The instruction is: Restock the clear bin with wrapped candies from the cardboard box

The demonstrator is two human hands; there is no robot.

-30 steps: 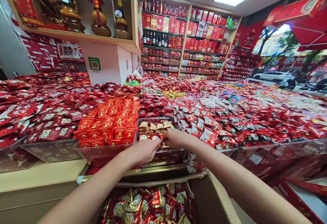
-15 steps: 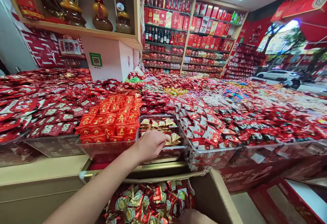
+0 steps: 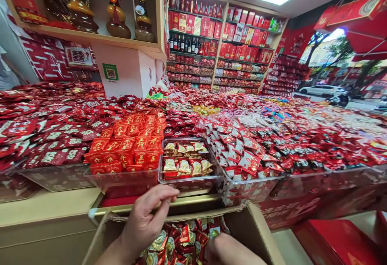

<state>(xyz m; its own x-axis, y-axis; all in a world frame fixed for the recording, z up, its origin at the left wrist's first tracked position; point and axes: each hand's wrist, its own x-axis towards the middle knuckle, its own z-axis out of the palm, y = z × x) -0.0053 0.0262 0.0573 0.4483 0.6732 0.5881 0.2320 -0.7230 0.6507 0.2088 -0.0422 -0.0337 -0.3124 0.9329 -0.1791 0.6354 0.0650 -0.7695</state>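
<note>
A cardboard box (image 3: 260,226) at the bottom holds red and gold wrapped candies (image 3: 181,241). Over its left rear edge is my left hand (image 3: 151,212), its fingers bent together; whether anything is between them is hidden. My right hand (image 3: 226,249) reaches down among the candies in the box, blurred, with its fingers out of sight. Just behind the box stands a clear plastic bin (image 3: 189,181) with neat rows of gold and red candies (image 3: 185,166).
Bins of orange-red packets (image 3: 127,144) and red-white packets (image 3: 248,158) flank the middle bin. A brass-coloured rail (image 3: 193,205) runs behind the box. A wooden cabinet (image 3: 121,39) overhangs the upper left. A red box (image 3: 335,241) lies at lower right.
My left hand has pulled back from the middle bin to the box's rear edge, uncovering the candy rows. My right hand has shifted slightly up in the box. The view has moved a little.
</note>
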